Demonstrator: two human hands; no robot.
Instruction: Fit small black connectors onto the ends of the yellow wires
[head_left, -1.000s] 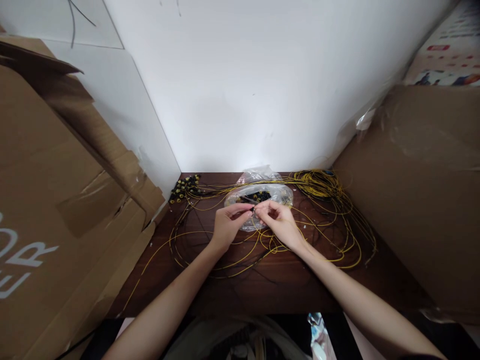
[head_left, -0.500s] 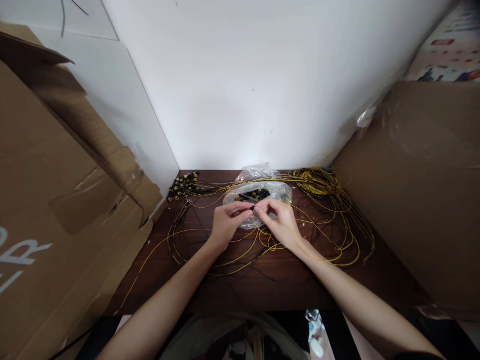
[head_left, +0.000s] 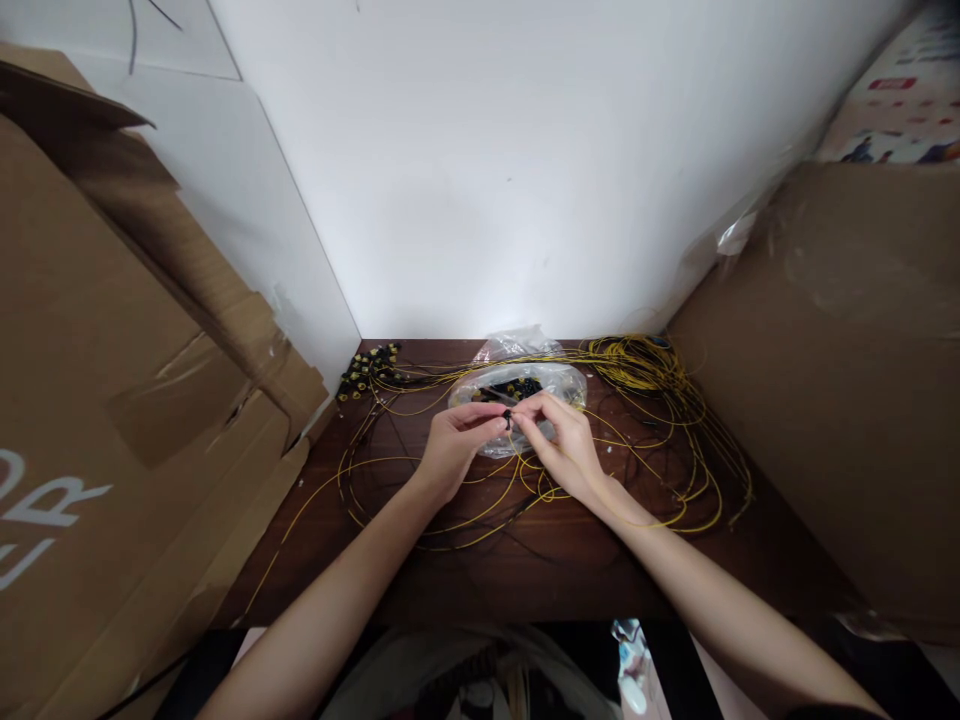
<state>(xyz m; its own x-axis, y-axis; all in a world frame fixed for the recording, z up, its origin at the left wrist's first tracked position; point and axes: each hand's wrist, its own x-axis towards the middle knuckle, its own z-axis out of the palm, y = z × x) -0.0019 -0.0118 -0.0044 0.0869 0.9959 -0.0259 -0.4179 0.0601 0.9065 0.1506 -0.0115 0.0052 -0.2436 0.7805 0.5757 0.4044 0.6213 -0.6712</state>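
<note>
A small black connector [head_left: 508, 419] with a yellow wire [head_left: 513, 444] below it is pinched between my two hands. My left hand [head_left: 459, 442] closes thumb and fingers on its left side. From the other side, my right hand [head_left: 561, 440] pinches it too, with the fingertips almost meeting. Just behind the hands lies a clear plastic bag [head_left: 559, 378], open at the top, with black and yellow connectors [head_left: 517, 388] inside. The fingertips hide the finer shape of the held piece.
Finished-looking connector ends [head_left: 367, 372] lie bunched at the table's back left. A coil of yellow and black wires [head_left: 637, 365] spreads along the right. Cardboard boxes stand left [head_left: 150, 400] and right [head_left: 810, 400] of the dark wooden table [head_left: 480, 585]; a white wall [head_left: 510, 200] rises behind.
Both hands stay at nearly the same spot. The black connector shows a little more between the fingertips; the whole view has shifted slightly.
</note>
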